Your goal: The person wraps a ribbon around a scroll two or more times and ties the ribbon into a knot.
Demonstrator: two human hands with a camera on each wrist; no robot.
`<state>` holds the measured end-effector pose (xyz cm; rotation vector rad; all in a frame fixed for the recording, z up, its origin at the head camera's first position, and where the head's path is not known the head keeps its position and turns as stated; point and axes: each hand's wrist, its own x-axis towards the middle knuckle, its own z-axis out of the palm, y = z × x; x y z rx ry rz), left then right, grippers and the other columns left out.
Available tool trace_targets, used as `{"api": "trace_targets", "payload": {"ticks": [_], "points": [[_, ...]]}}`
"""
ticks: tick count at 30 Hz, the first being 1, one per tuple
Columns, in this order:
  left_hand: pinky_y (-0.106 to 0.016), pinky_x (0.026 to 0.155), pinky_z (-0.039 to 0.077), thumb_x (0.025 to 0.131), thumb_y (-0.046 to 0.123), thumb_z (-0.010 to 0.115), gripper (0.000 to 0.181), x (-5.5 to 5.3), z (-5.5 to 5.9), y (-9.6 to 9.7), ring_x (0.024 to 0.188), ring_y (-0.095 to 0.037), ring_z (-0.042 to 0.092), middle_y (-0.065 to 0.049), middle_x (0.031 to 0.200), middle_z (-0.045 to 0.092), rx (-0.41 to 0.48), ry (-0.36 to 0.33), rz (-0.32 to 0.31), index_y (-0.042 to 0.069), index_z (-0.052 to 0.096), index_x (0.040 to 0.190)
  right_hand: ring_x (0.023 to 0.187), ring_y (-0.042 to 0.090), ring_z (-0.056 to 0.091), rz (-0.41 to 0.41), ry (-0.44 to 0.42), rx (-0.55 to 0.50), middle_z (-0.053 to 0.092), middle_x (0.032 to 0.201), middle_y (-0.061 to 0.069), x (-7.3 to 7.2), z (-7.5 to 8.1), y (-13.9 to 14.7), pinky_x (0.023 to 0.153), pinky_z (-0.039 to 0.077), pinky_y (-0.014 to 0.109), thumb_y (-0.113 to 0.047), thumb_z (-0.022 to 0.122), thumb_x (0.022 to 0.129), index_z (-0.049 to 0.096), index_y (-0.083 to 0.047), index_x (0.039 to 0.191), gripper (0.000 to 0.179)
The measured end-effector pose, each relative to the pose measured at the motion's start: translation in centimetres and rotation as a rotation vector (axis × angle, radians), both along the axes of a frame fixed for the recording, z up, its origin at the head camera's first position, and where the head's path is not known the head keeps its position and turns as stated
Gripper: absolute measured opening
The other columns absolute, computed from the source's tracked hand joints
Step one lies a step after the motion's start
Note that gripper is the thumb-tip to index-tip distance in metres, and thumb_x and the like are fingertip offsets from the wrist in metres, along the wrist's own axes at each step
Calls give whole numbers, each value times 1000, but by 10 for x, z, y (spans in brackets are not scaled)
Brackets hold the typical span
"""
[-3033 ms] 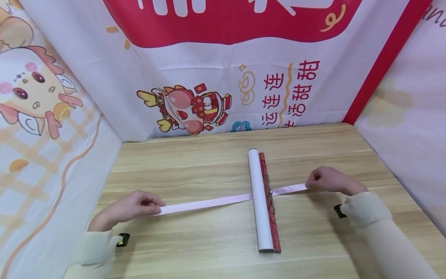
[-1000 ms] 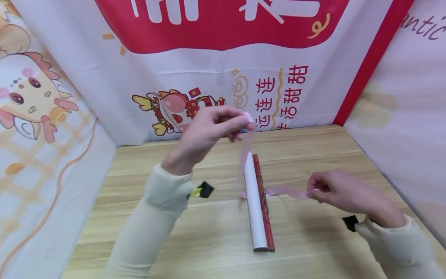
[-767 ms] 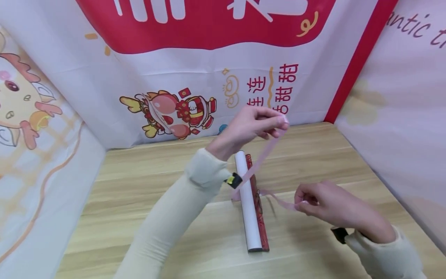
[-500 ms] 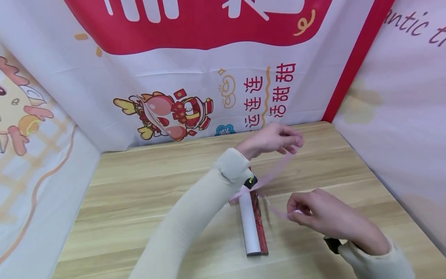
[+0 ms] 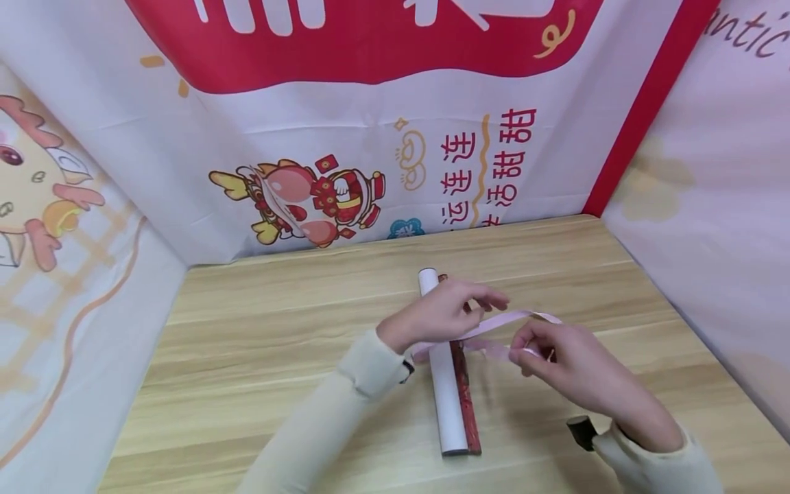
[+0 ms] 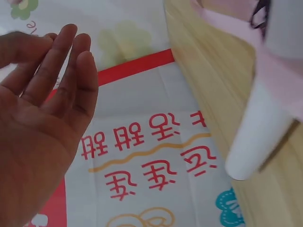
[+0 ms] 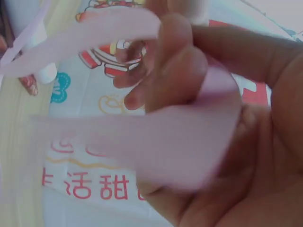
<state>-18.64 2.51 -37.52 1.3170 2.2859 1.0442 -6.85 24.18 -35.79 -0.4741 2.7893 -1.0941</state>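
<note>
A pale pink ribbon [image 5: 503, 319] passes around a white tube [image 5: 449, 391] and a red patterned strip [image 5: 467, 405] lying side by side on the table. My right hand [image 5: 570, 360] pinches the ribbon between thumb and fingers, just right of the tube. One length arches up toward that hand and another runs lower; in the right wrist view the ribbon [image 7: 180, 142] loops across the palm. Over the tube's upper half hovers my left hand [image 5: 441, 312], its fingers extended. The left wrist view shows no ribbon in the left hand's fingers [image 6: 64, 52].
The wood-grain table [image 5: 278, 343] meets a printed cloth backdrop [image 5: 333, 110] at its far edge. More printed cloth hangs on the left and right sides. A black wrist-camera piece [image 5: 581, 432] sits at the right sleeve.
My left hand has carried its ribbon end rightward across the tube, then let go and drawn back down and left. The right hand has stayed near the tube and holds the ribbon.
</note>
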Motion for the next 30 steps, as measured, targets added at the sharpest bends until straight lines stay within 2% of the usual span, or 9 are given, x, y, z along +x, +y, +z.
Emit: {"api": "trace_targets", "payload": {"ticks": [4, 7, 11, 14, 17, 19, 22, 25, 30], "points": [[-22, 106, 50, 103, 11, 63, 46, 19, -14, -9, 125, -10, 62, -5, 144, 67, 11, 14, -5, 10, 58, 149, 61, 4, 55, -90, 5, -37, 67, 74, -8, 0, 4, -5, 55, 45, 24, -24, 74, 100, 70, -15, 100, 10], [-23, 115, 46, 100, 21, 73, 48, 27, -22, -5, 130, -11, 63, -2, 142, 69, 26, 112, 19, 11, 60, 145, 64, 5, 59, -117, 19, -59, 71, 76, -7, -1, 4, -8, 57, 47, 25, -24, 72, 101, 71, -13, 101, 11], [-20, 106, 51, 100, 20, 73, 35, 34, -26, 2, 117, -9, 70, -2, 129, 76, 66, 220, 108, 10, 70, 134, 67, 7, 62, -153, 10, -77, 73, 79, -5, -3, 2, -13, 59, 49, 25, -27, 73, 101, 70, -11, 104, 16], [-15, 90, 53, 103, 14, 67, 24, 34, -26, 0, 97, -7, 71, -2, 120, 79, 102, 239, 175, 10, 75, 125, 67, 8, 61, -168, -20, -95, 74, 82, -3, -4, 0, -16, 57, 49, 25, -30, 73, 101, 70, -9, 107, 22], [-13, 74, 51, 105, 14, 64, 21, 32, -24, -5, 78, -6, 65, -3, 114, 80, 134, 204, 220, 10, 78, 121, 71, 7, 63, -144, -36, -100, 75, 87, -2, -7, -4, -16, 59, 51, 24, -31, 74, 100, 72, -8, 110, 25], [-15, 70, 51, 106, 15, 63, 22, 28, -22, -10, 75, -8, 62, -5, 115, 80, 138, 162, 246, 9, 78, 122, 79, 8, 67, -109, -32, -77, 77, 93, -1, -11, -8, -13, 63, 53, 25, -29, 76, 98, 73, -8, 111, 25], [-20, 79, 56, 107, 17, 62, 25, 23, -20, -19, 87, -9, 68, -5, 119, 80, 128, 75, 298, 9, 77, 125, 94, 16, 72, -65, -31, 36, 78, 104, 3, -22, -20, -10, 76, 60, 34, -33, 79, 95, 75, -8, 115, 32], [-27, 90, 56, 108, 18, 61, 26, 17, -18, -27, 101, -14, 69, -4, 121, 79, 125, 11, 351, 9, 76, 127, 106, 30, 72, -29, -32, 180, 77, 115, 12, -38, -40, -13, 88, 60, 49, -35, 77, 96, 74, -4, 119, 40], [-31, 91, 58, 108, 17, 60, 26, 8, -21, -39, 104, -18, 68, -6, 121, 78, 139, -47, 411, 9, 76, 127, 114, 41, 71, 23, 18, 395, 75, 123, 20, -64, -78, -23, 96, 57, 57, -30, 70, 100, 73, 1, 122, 39]]}}
